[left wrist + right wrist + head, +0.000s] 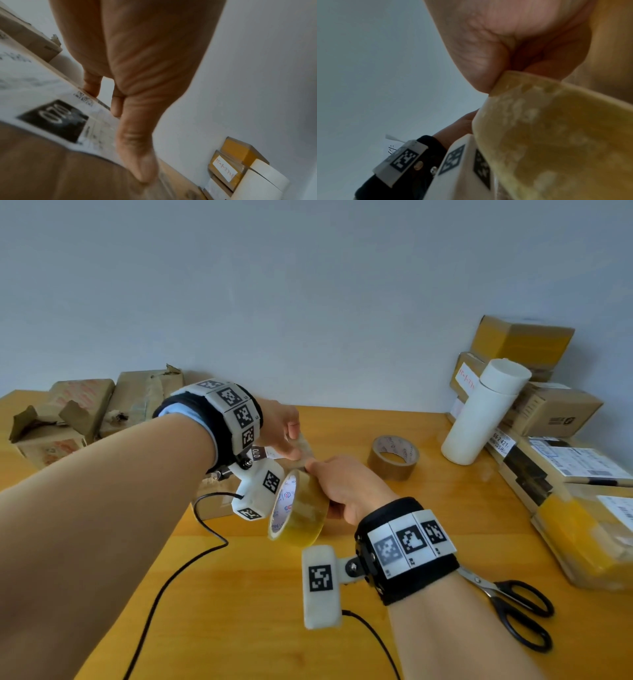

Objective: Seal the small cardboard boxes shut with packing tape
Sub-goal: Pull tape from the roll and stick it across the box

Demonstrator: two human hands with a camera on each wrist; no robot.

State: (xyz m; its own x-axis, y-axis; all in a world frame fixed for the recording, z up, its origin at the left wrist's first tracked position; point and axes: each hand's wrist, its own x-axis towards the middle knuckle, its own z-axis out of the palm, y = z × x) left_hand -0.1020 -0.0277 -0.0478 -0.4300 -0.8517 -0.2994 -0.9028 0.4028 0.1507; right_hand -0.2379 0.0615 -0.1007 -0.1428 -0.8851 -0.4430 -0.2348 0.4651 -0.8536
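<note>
Above the wooden table (260, 594), the right hand (346, 487) grasps a clear tape roll (298, 506). Just beyond the roll, the left hand (282, 428) grasps a small labelled box (51, 121), thumb pressing its top. Scissors (513, 611) lie beside the right wrist.

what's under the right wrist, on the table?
Black-handled scissors lie on the wooden table; both handle loops show. The blade tips run under the right wrist strap, so they cannot be seen.

Yellowish clear tape roll (298, 506), brown tape roll (394, 457), black-handled scissors (517, 611) (steel blades), white cylinder (479, 419).
</note>
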